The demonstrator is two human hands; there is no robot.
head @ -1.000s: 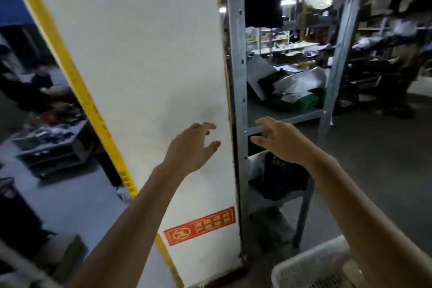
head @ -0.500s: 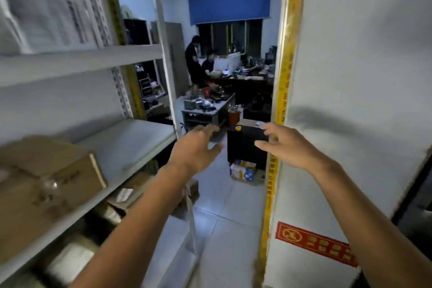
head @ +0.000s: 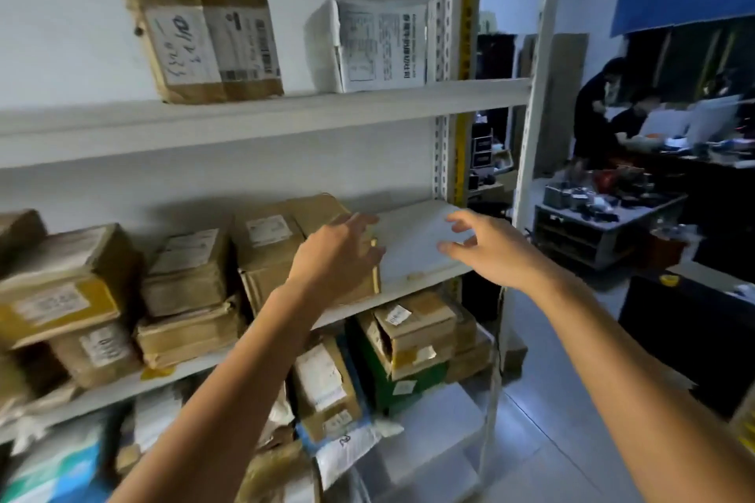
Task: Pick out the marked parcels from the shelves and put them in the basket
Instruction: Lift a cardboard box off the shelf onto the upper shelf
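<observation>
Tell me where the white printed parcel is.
Head view, upper middle: the white printed parcel stands on the top shelf, just right of the brown parcels.

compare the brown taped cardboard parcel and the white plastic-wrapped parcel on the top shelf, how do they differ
The brown taped cardboard parcel bears a handwritten scrawl on its label; the white plastic-wrapped parcel shows only printed text. The brown one stands tilted; the white one nearly upright. The brown one sits left, the white one right by the shelf post. Both rest on the top shelf, untouched.
</observation>
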